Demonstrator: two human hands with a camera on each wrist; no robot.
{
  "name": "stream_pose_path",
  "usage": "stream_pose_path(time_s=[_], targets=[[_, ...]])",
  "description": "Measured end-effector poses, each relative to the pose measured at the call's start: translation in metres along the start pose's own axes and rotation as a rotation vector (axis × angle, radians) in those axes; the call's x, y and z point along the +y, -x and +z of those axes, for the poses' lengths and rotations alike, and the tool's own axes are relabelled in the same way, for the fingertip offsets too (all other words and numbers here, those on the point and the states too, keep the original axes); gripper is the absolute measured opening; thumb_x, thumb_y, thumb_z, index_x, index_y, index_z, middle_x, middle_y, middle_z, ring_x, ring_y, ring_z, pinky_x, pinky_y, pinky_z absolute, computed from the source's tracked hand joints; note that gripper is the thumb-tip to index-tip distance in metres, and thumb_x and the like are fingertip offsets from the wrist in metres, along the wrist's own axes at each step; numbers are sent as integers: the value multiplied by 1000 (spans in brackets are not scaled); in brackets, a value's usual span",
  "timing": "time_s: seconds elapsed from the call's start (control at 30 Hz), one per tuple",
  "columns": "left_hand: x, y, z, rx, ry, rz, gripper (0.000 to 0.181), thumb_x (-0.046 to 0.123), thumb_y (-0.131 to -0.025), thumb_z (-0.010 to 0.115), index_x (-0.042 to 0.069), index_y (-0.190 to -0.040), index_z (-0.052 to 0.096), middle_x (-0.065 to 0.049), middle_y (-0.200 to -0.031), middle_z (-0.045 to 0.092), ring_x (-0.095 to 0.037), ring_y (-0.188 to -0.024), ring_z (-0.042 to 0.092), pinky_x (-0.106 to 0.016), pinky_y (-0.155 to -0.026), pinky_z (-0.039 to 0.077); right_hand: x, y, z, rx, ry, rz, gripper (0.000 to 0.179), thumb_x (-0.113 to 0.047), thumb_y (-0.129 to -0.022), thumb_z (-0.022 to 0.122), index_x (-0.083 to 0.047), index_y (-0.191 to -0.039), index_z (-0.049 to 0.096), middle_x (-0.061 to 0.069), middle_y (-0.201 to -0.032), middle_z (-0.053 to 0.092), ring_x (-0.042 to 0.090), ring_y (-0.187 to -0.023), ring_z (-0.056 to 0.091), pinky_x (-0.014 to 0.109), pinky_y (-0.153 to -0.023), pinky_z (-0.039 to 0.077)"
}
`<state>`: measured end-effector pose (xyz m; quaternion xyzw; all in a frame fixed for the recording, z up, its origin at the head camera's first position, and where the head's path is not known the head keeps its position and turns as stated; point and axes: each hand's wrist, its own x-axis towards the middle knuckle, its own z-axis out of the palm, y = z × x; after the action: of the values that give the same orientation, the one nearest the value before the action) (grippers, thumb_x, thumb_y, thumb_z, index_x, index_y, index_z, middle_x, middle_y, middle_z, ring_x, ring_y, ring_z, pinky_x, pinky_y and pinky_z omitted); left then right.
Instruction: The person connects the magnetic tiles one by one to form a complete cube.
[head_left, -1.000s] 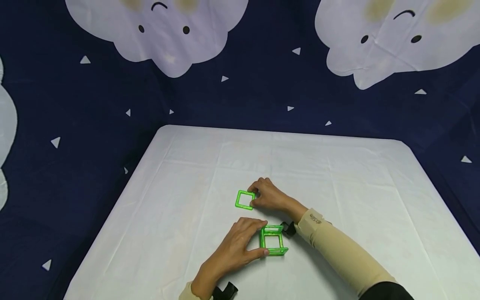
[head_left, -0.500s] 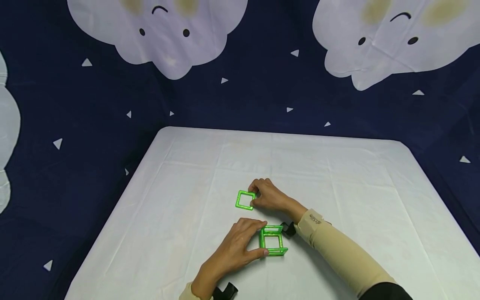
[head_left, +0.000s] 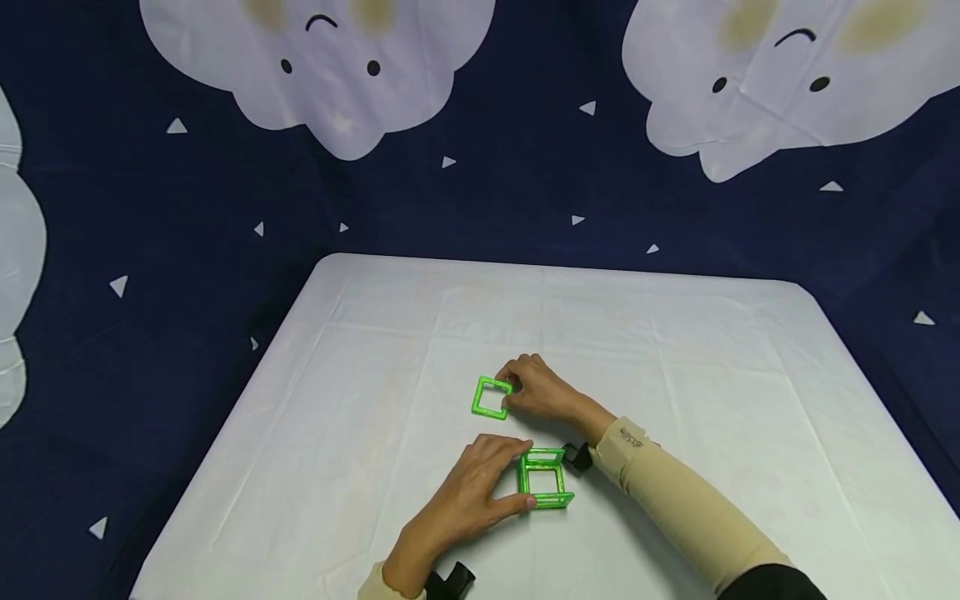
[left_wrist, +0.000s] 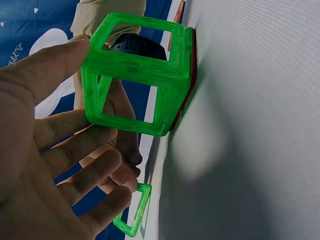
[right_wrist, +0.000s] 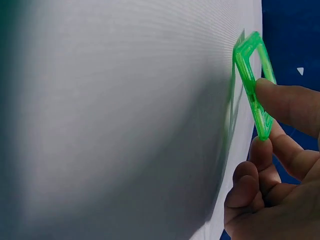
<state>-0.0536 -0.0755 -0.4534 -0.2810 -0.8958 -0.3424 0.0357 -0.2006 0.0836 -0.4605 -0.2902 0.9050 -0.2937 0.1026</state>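
My left hand (head_left: 468, 483) holds an open, box-like structure of green magnetic tiles (head_left: 546, 502) between thumb and fingers, as it stands on the table. A red piece (left_wrist: 193, 65) lies along its bottom in the left wrist view. Farther from me, my right hand (head_left: 542, 390) pinches a single green square magnetic tile (head_left: 476, 395) by its right side. In the right wrist view, the thumb presses on this tile's frame (right_wrist: 245, 70), which is tilted and casts a shadow on the white surface. The tile and the structure are apart.
A white cloth covers the table (head_left: 360, 350) under both hands. Behind it hangs a dark blue curtain (head_left: 510, 200) with white clouds and small triangles. A thin orange-red object (left_wrist: 178, 12) shows near the table edge in the left wrist view.
In my right hand, the square tile has risen and tilted slightly. The structure in my left hand has shifted only a trace. Both arms stay nearly where they were.
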Motion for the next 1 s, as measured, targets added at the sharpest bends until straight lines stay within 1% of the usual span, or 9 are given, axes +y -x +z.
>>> stream_pose_path(time_s=[0.13,0.33,0.63,0.73,0.9,1.0], targets=[[0,0,0,4,0,-3,63,41,-78,73,16,-132,53,7,-126,58,-11,-118,47,-33,-99,39,0,0,1,15,13,-4,32,-16,-76,75,-9,-107,65,4,-93,58,16,-87,45,30,-77,39],[-1,2,0,2,-1,-16,63,42,-78,73,17,-132,53,7,-126,58,-11,-118,47,-33,-97,40,1,0,3,22,-8,-2,31,-16,-76,75,-13,-105,64,4,-92,62,16,-87,47,31,-78,39],[-1,2,-1,2,5,-4,63,42,-78,72,15,-132,53,6,-127,58,-12,-118,48,-34,-99,40,2,-1,2,27,-42,14,28,-17,-79,74,-15,-105,63,4,-92,63,16,-88,49,31,-78,40],[-1,2,-1,2,8,-2,63,42,-78,72,15,-132,53,6,-127,58,-12,-118,48,-34,-99,39,2,0,1,21,-54,-1,27,-17,-80,73,-16,-106,64,3,-92,62,15,-87,50,31,-78,41],[-1,2,-1,-1,8,0,62,42,-79,72,15,-132,53,6,-126,58,-12,-118,48,-34,-99,39,1,1,-3,11,-87,-36,23,-15,-82,71,-14,-105,65,1,-85,60,14,-81,49,28,-73,41],[-1,2,-1,-3,3,-2,63,43,-79,71,15,-132,52,6,-127,58,-12,-119,48,-35,-99,39,0,2,-6,17,-104,-29,19,-14,-83,70,-12,-102,66,-1,-79,57,13,-76,47,27,-69,39]])
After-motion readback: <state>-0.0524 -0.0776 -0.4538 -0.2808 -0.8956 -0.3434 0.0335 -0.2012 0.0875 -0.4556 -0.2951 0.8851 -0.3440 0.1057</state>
